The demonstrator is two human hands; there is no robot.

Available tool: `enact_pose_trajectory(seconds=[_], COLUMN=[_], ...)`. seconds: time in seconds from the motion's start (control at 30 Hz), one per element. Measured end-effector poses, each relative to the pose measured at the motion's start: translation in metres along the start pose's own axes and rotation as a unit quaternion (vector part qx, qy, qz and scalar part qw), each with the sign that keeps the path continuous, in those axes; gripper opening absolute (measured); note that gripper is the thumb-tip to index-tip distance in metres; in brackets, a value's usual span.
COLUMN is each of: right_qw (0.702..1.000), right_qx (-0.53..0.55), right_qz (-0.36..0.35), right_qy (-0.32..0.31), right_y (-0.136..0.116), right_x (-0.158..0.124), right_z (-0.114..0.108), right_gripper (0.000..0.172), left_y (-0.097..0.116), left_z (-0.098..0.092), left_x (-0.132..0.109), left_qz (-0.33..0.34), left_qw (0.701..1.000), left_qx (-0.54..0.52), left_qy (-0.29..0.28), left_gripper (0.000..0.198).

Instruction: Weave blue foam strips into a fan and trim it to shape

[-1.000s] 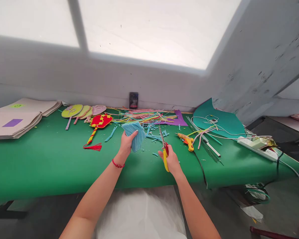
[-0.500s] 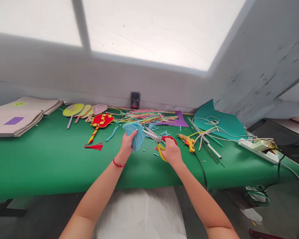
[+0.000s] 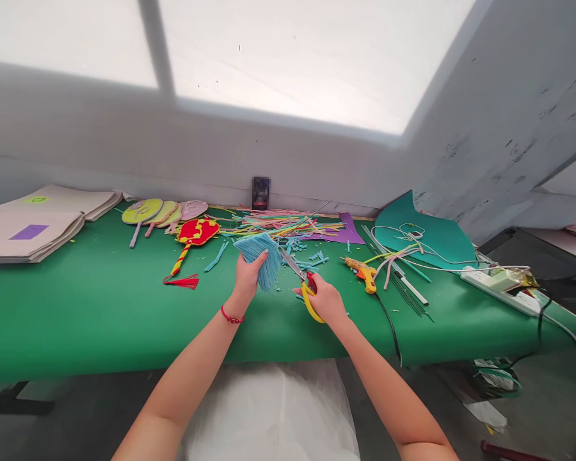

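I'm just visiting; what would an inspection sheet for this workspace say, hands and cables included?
Surface: green tabletop, sprinkled with blue scraps.
Job's things: blue piece and scissors, both held.
Clutter: heaped coloured strips; red fan with tassel; glue gun.
Hands: left hand grips the blue piece; right hand holds the scissors, blades beside it, contact unclear.
Cables: black cord from the glue gun to the near edge; white cable near the power strip.
Surroundings: pale wall behind.

text: none legible | labels: none legible | numbers: none legible
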State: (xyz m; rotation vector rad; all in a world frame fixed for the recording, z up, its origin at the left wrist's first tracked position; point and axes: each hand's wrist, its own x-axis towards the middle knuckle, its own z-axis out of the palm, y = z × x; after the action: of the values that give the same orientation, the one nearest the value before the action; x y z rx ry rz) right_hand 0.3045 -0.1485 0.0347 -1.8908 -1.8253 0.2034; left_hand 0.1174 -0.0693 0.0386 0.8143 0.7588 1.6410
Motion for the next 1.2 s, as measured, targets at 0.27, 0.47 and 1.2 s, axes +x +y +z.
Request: enact_pose_trajectory(seconds=[0.27, 0.47, 1.2], right_qw=[1.0, 1.0, 1.0], right_qx=[-0.01, -0.003, 0.008], right_qz=[-0.003, -0.003, 0.025], right_qy=[0.013, 0.027, 0.018], right_y=[-0.007, -0.01, -0.017], right_x=[-0.004, -0.005, -0.014], right_z=[-0.001, 0.003, 0.0], right_gripper=[0.037, 0.036, 0.036], left_y=[0.0, 0.001, 0.003], left_z=[0.0, 0.0, 0.001], left_x=[-0.001, -0.003, -0.004], left_qz=[0.018, 0.014, 0.034], left_qw=[0.999, 0.999, 0.998], left_qx=[0.028, 0.04, 0.056], left_qy=[-0.011, -0.012, 0.014], left_gripper=[0.053, 0.054, 0.053])
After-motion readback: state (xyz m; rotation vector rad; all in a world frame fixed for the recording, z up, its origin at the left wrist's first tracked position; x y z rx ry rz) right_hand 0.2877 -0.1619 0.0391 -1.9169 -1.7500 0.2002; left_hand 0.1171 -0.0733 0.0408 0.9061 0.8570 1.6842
